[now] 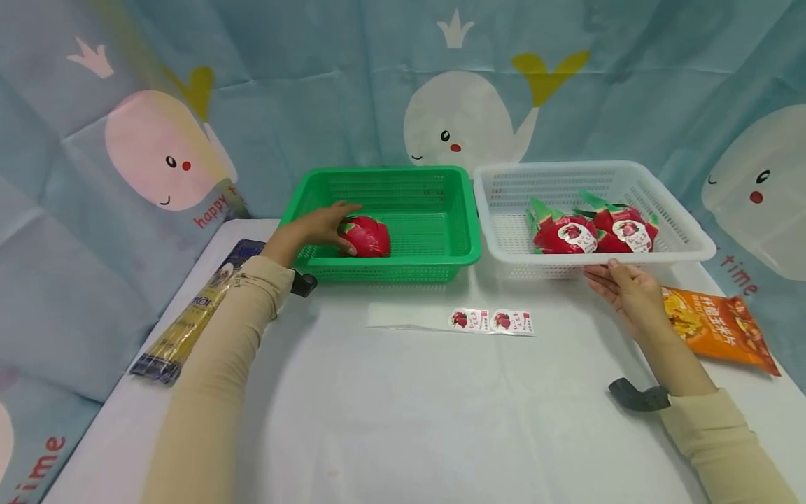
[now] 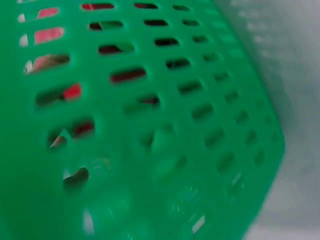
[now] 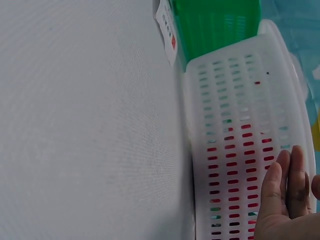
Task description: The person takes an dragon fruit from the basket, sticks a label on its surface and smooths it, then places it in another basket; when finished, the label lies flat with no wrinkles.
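Note:
My left hand (image 1: 321, 225) reaches over the front left of the green basket (image 1: 469, 231) and holds a red dragon fruit (image 1: 368, 236) by its left end, thumb in front and fingers behind. In the left wrist view the basket's slotted wall (image 2: 165, 120) hides most of the fruit. My right hand (image 1: 632, 292) touches the front of the white basket (image 1: 683, 241), thumb at the rim and fingers (image 3: 272, 187) lying fairly straight along the wall. Two dragon fruits (image 1: 557, 238) with round white labels sit inside that basket, green tips pointing up.
A backing strip (image 1: 409, 316) with two dragon fruit stickers (image 1: 491, 320) lies in front of the baskets. An orange snack bag (image 1: 720, 325) lies at the right, a long pack of noodles (image 1: 189, 318) at the left. A whale-print cloth (image 1: 352, 91) hangs behind.

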`<state>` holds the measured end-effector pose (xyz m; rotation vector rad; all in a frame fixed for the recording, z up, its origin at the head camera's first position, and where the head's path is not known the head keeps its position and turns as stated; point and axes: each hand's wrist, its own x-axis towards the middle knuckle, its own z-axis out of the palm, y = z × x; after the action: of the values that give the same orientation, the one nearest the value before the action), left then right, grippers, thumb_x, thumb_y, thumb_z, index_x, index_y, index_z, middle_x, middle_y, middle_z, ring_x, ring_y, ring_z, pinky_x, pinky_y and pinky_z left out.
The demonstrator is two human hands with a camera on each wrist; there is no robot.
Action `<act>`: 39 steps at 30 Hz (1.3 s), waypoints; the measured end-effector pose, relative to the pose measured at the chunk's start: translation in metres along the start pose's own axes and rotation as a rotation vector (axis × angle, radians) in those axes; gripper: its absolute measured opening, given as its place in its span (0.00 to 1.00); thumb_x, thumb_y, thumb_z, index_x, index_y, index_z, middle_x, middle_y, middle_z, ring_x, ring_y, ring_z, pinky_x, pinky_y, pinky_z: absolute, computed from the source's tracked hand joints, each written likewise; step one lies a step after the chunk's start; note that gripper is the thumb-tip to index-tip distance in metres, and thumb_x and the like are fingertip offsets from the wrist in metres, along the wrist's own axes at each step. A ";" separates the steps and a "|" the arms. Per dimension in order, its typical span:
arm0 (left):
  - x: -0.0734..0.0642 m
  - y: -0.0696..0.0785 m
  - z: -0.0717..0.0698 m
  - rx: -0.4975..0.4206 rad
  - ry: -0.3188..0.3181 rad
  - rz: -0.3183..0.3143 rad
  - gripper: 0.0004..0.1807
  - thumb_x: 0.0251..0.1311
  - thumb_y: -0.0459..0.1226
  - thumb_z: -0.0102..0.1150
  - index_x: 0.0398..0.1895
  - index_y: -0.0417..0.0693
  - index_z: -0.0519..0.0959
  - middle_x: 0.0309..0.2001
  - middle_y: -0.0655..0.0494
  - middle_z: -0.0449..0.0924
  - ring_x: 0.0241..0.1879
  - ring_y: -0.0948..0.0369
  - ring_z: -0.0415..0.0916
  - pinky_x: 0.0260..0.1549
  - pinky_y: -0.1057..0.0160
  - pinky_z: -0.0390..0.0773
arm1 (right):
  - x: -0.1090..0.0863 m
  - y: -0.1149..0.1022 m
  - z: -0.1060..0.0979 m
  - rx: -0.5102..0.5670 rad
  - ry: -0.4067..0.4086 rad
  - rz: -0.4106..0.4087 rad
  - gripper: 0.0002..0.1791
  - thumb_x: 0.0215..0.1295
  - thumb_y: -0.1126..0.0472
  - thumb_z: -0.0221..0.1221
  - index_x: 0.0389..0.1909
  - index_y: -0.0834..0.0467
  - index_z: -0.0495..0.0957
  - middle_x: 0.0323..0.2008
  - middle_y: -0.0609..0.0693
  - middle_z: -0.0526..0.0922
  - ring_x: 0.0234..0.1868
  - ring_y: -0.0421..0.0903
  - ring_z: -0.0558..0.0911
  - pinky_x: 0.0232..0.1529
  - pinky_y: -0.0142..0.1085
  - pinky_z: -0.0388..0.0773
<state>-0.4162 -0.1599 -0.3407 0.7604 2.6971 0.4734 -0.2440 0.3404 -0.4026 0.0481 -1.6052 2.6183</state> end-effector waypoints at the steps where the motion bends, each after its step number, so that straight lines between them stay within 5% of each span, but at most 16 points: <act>1: 0.002 0.001 0.001 0.014 -0.007 -0.012 0.50 0.51 0.43 0.66 0.72 0.45 0.46 0.72 0.38 0.39 0.68 0.40 0.47 0.59 0.42 0.64 | 0.000 0.001 0.000 -0.020 -0.002 -0.012 0.11 0.66 0.60 0.51 0.45 0.59 0.77 0.37 0.51 0.86 0.40 0.44 0.85 0.39 0.33 0.80; 4: 0.006 0.004 0.005 0.008 -0.026 -0.043 0.49 0.52 0.47 0.64 0.72 0.47 0.47 0.72 0.39 0.40 0.68 0.41 0.46 0.58 0.42 0.65 | 0.001 0.004 -0.001 -0.053 -0.026 -0.044 0.11 0.67 0.61 0.49 0.45 0.59 0.77 0.37 0.51 0.86 0.40 0.43 0.85 0.40 0.32 0.79; 7: 0.008 0.006 0.009 -0.034 -0.005 -0.060 0.47 0.52 0.48 0.64 0.71 0.46 0.50 0.69 0.41 0.50 0.66 0.44 0.53 0.55 0.45 0.69 | 0.001 0.006 0.001 -0.059 -0.050 -0.072 0.12 0.68 0.61 0.48 0.45 0.60 0.77 0.38 0.51 0.86 0.40 0.43 0.85 0.40 0.32 0.79; 13: 0.013 0.009 0.017 -0.115 0.120 -0.064 0.43 0.48 0.49 0.67 0.65 0.42 0.60 0.60 0.44 0.66 0.57 0.49 0.64 0.48 0.50 0.76 | 0.000 0.007 0.002 -0.026 -0.034 -0.095 0.12 0.68 0.62 0.48 0.45 0.61 0.77 0.37 0.52 0.86 0.40 0.44 0.85 0.40 0.32 0.80; 21: 0.014 0.007 0.027 -0.179 0.248 -0.075 0.39 0.43 0.49 0.70 0.56 0.39 0.66 0.52 0.46 0.71 0.51 0.51 0.68 0.44 0.52 0.77 | -0.001 0.011 0.001 0.024 -0.059 -0.082 0.12 0.68 0.63 0.48 0.45 0.62 0.77 0.37 0.53 0.86 0.40 0.45 0.85 0.40 0.34 0.79; 26: 0.006 0.013 0.018 -0.174 0.381 -0.024 0.38 0.42 0.47 0.70 0.54 0.36 0.68 0.50 0.44 0.72 0.48 0.50 0.70 0.44 0.51 0.77 | -0.003 0.012 0.000 0.035 -0.080 -0.079 0.12 0.68 0.64 0.47 0.45 0.62 0.77 0.38 0.53 0.86 0.41 0.45 0.85 0.41 0.34 0.79; 30: -0.011 0.036 -0.005 -0.147 0.478 0.076 0.38 0.40 0.47 0.72 0.53 0.37 0.68 0.50 0.44 0.72 0.48 0.51 0.71 0.42 0.51 0.78 | -0.005 0.006 0.003 0.061 -0.055 -0.043 0.12 0.68 0.64 0.47 0.44 0.62 0.78 0.37 0.54 0.86 0.40 0.46 0.85 0.40 0.34 0.79; 34: -0.041 0.073 -0.025 -0.013 0.560 0.189 0.41 0.37 0.47 0.74 0.53 0.36 0.67 0.49 0.44 0.71 0.47 0.51 0.72 0.41 0.51 0.79 | -0.002 0.002 0.004 0.035 -0.005 -0.010 0.11 0.67 0.62 0.49 0.43 0.60 0.79 0.37 0.52 0.86 0.40 0.45 0.85 0.40 0.33 0.80; 37: -0.066 0.103 -0.021 0.016 0.569 0.253 0.42 0.35 0.47 0.75 0.53 0.37 0.67 0.49 0.44 0.71 0.48 0.51 0.72 0.41 0.52 0.80 | 0.000 0.000 0.004 0.040 0.021 0.002 0.11 0.66 0.62 0.50 0.43 0.59 0.79 0.37 0.51 0.86 0.39 0.45 0.85 0.40 0.32 0.80; 39: -0.079 0.121 -0.004 -0.019 0.537 0.274 0.42 0.34 0.48 0.75 0.53 0.39 0.68 0.49 0.47 0.72 0.48 0.53 0.72 0.40 0.53 0.80 | 0.001 -0.001 0.004 0.062 0.027 0.003 0.11 0.66 0.62 0.50 0.42 0.60 0.79 0.36 0.52 0.86 0.39 0.45 0.85 0.39 0.33 0.80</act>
<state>-0.2989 -0.1063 -0.2748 1.1429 3.0725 0.8769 -0.2451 0.3373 -0.3996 0.0129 -1.5171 2.6584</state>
